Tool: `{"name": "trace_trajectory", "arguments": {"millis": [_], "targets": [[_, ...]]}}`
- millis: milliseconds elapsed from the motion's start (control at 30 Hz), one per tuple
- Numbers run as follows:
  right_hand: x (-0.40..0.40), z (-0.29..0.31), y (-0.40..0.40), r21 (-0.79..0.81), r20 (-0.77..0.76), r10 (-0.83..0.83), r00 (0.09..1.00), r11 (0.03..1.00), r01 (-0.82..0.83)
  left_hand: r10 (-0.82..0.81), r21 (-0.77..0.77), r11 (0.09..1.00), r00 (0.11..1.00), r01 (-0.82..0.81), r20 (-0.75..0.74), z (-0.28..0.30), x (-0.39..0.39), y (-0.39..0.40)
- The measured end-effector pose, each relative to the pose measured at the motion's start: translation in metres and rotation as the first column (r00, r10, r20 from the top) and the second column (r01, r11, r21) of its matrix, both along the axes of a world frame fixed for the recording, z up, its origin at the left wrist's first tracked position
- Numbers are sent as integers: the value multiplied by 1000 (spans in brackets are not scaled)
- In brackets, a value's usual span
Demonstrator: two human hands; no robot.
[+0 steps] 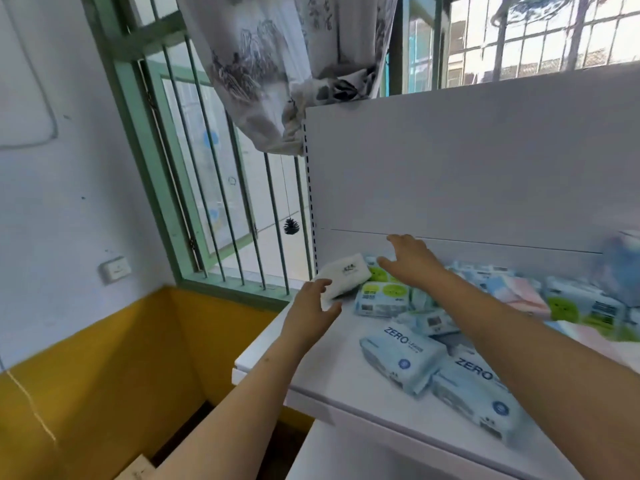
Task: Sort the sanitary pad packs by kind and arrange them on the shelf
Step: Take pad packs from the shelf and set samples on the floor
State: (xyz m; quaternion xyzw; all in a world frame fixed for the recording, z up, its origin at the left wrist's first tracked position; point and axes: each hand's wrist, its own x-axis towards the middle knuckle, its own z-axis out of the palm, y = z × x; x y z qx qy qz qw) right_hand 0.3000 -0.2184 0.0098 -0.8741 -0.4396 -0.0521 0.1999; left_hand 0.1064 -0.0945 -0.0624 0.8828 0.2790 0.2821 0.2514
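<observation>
A white shelf board [346, 386] carries a jumble of pad packs. A white pack [344, 274] lies tilted at the far left corner. My left hand [311, 306] is open just in front of it, fingertips close to its near edge. Over the green-dotted packs [382, 299], my right hand [412, 259] hovers open with fingers spread, holding nothing. Two light-blue ZERO packs [405, 358] [481, 396] lie near the front edge. Pink-and-blue packs [516, 289] and another green-dotted pack [581, 306] lie further right.
The shelf's white back panel [467, 168] rises behind the packs. To the left is a barred green window [207, 168] with a printed curtain [277, 64] hanging over the shelf corner. A blurred blue pack [623, 265] stands at the far right. Below left is a yellow wall [104, 375].
</observation>
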Motion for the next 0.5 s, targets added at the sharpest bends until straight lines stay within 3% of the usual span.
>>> {"name": "trace_trajectory", "arguments": {"millis": [167,267,400,500], "targets": [[23,-14,40,-333,119,4,993,942,36,57,187,981,996,-43,-70,-11,34,50],[29,-21,50,-482,65,-11,998,875,41,-17,148,988,990,38,-139,-17,57,75],[33,-30,63,-494,127,-52,990,863,109,-168,74,980,968,184,-189,-25,83,101],[44,-28,73,-425,155,-119,981,888,175,-243,-110,966,965,233,-95,-28,97,119]]}}
